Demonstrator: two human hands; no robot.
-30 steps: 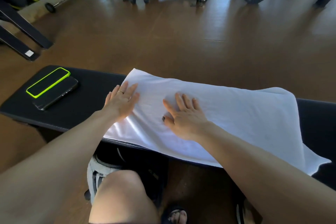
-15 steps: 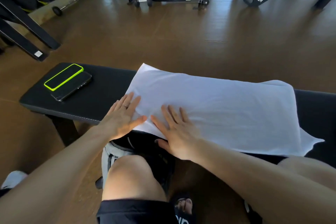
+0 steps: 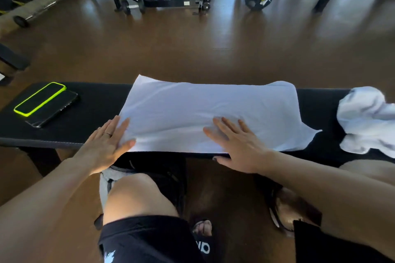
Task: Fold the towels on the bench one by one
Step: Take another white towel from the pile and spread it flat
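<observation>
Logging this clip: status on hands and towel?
Both hands flat: left hand at flat towel end, right hand mid-towel. Crumpled towel waits right. Phones clear.

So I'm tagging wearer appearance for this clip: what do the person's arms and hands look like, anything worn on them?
Both arms are bare as far as the frame shows, with no sleeves, watch or gloves in view. The left hand wears a thin band ring on one finger. The right hand shows no ring; its thumbnail looks dark, perhaps painted.
</observation>
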